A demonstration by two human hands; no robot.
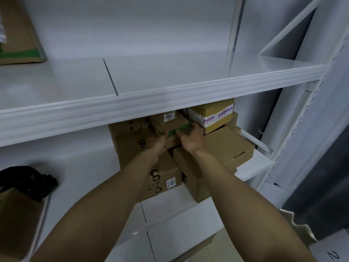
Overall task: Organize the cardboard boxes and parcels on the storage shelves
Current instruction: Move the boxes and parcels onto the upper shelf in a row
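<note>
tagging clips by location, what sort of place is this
Probably a parcel storeroom or small warehouse: white metal shelving, stacked cardboard boxes bearing numbered labels, and the left hand and right hand gripping a green-taped box.

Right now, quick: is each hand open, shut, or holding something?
Left hand: holding the small brown cardboard box with a green stripe, at its left end.
Right hand: holding the same box at its right end.
</note>
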